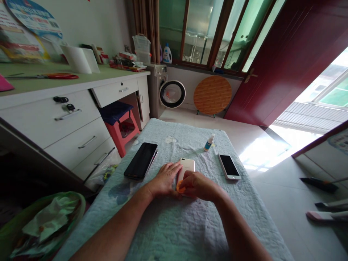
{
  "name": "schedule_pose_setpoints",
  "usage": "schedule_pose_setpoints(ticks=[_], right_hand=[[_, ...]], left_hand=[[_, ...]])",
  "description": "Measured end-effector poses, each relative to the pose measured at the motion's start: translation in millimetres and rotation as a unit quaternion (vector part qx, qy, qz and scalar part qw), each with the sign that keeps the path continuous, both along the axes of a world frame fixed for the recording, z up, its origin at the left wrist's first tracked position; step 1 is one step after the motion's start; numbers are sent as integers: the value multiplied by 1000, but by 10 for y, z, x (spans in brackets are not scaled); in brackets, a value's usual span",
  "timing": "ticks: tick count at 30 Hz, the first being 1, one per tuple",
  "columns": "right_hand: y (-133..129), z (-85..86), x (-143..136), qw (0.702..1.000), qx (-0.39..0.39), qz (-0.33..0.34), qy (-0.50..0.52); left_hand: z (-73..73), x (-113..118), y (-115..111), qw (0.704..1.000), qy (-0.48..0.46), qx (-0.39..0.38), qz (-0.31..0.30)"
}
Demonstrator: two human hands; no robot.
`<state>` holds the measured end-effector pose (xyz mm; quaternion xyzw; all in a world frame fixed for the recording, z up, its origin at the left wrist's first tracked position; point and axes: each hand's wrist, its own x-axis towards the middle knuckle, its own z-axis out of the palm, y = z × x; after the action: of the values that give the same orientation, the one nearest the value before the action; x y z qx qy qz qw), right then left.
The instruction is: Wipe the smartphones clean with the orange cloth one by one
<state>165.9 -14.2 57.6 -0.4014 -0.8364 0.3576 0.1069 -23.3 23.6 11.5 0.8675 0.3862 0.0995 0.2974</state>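
Observation:
A gold smartphone (187, 165) lies back side up on the quilted cloth, its camera end pointing away from me. My left hand (165, 177) grips its left edge, with fingers stretched along the side and the thumb near the lower end. Over the phone's lower part, my right hand (199, 185) pinches a small orange piece with a rounded edge (179, 187); what kind of thing it is cannot be made out. The hands cover much of the phone's lower half. To the right lies a white smartphone (230, 166), screen up. A small spray bottle (209, 142) stands beyond.
Left of my hands, a large black-screened device (141, 160) rests on the cloth-covered table (187, 132). A green bin (78, 203) holding crumpled paper is at the lower left. White drawers (73, 136) and a red stool (126, 127) border the left side.

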Motion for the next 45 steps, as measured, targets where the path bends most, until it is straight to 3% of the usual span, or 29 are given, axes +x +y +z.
schedule_pose_setpoints(ticks=[9,16,26,29,36,45], right_hand=[[-30,93,202,996,-54,-30,-72],[-53,140,50,995,-21,-32,-91],[-65,-123,-209,998,24,-52,-8],[-65,-114,-212,999,33,-43,-1],[-73,88,-64,996,-10,-41,-75],[-46,98,162,988,-40,-38,-144]], left_hand=[[30,-10,6,1000,20,-1,-10],[25,-22,21,1000,18,-14,-16],[38,-43,35,998,29,-33,-34],[35,-45,38,998,34,-34,-36],[-6,-24,41,998,50,7,-33],[4,-26,24,999,36,17,-24]])
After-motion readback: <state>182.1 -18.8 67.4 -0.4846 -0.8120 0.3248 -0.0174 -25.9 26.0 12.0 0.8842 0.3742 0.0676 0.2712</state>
